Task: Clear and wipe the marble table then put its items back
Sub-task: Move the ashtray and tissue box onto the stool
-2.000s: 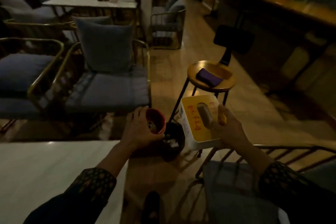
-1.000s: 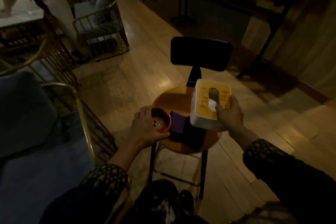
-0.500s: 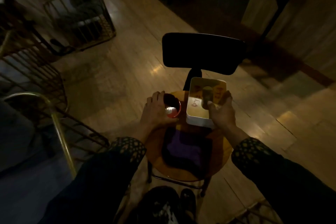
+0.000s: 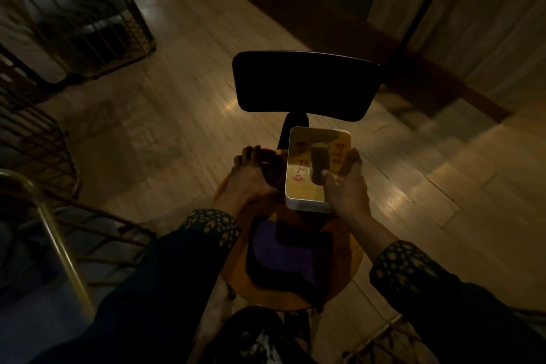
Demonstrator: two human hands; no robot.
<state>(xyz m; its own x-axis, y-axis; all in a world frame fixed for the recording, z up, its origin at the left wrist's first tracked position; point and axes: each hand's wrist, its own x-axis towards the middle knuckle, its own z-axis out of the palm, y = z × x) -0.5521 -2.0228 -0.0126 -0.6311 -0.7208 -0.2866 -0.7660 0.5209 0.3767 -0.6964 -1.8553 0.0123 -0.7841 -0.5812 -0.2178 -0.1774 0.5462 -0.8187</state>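
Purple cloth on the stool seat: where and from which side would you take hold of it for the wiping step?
The purple cloth lies flat on the round stool seat, so pinch its near edge from above, coming from the person's side. The tissue box held by the right hand crowds the far edge, and the backrest blocks that side.

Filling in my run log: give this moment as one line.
phase: clearing | left hand: grips red cup | right hand: holds tissue box | both over stool seat
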